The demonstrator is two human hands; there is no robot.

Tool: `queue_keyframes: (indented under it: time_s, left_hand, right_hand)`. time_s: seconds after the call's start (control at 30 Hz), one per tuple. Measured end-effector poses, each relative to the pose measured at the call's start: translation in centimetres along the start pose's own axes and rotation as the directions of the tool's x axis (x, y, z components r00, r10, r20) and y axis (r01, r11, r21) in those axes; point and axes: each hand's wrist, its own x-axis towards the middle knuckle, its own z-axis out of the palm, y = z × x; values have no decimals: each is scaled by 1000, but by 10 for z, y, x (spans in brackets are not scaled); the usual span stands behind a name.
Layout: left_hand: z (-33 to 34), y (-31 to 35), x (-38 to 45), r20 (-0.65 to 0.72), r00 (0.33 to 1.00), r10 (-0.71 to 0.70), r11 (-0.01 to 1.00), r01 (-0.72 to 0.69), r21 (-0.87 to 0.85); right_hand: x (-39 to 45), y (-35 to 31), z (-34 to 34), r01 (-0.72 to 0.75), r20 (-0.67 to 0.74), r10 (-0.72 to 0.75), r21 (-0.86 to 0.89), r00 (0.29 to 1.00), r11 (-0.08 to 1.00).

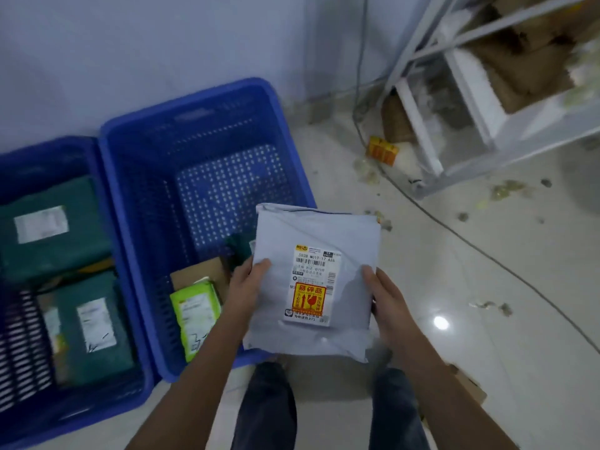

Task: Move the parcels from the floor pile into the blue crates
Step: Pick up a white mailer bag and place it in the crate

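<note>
Grey mailer grip: the left hand (248, 280) and right hand (381, 293) each pinch a side edge of the grey poly mailer (311, 280), thumbs flat on its face and the other fingers hidden behind it, so both hands are clamped on the bag.
Why held so: the label (311, 284) faces up toward the camera, probably so it can be read; a red-and-yellow fragile sticker (308, 302) on it may explain the careful two-handed hold.
Mailer position: in the air, overlapping the near right corner of the right blue crate (194, 105); whether it is fully over the opening, I cannot tell.
Right crate contents: three parcels visible, all at the near end: a lime-green packet (194, 316), a flat brown cardboard piece (198, 271) under it, and a dark green item (238, 248) partly hidden by the left hand. The far floor of the crate is bare.
Left crate contents: the left blue crate (97, 319) holds two dark green parcels, one at the back (52, 228) and one nearer (94, 329), each with a white label; something brown shows between them, unclear.
Crates: two, touching side by side against the wall.
Floor pile: not clearly in view; a brown cardboard edge (467, 384) shows by the right forearm.
Surroundings: one grey metal shelf rack (454, 92) at the right, one small orange box (383, 150) near its foot, and scattered scraps on the tile floor.
Stage, as a judgement: mid-carry, release not yet made.
</note>
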Motion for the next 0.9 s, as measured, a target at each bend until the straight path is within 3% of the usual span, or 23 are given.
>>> queue_keyframes:
  time_s: [0.13,0.27,0.33,0.53,0.67,0.9]
  left_hand:
    - [-74,17,39,-53,997,50,999,-51,-20]
    - [-118,40,93,-70,978,195,981,-196,-3]
    - [-132,52,124,-116,973,201,979,-202,0]
    - [-164,33,224,-203,970,137,991,-135,22]
    - [-179,3,282,-139,986,88,985,-107,-136]
    - [-180,-45,352,-122,991,57,985,-76,-154]
  right_hand:
    - [32,-28,86,95,49,-85,-252,995,963]
    - [87,-53,157,203,92,-181,-496,979,844]
    - [116,-65,187,236,116,-207,-561,971,793]
    - [206,-49,253,295,193,-227,-496,955,817]
    - [268,-12,280,280,225,-194,-466,955,840]
    - [336,31,294,196,281,-58,-494,958,847]
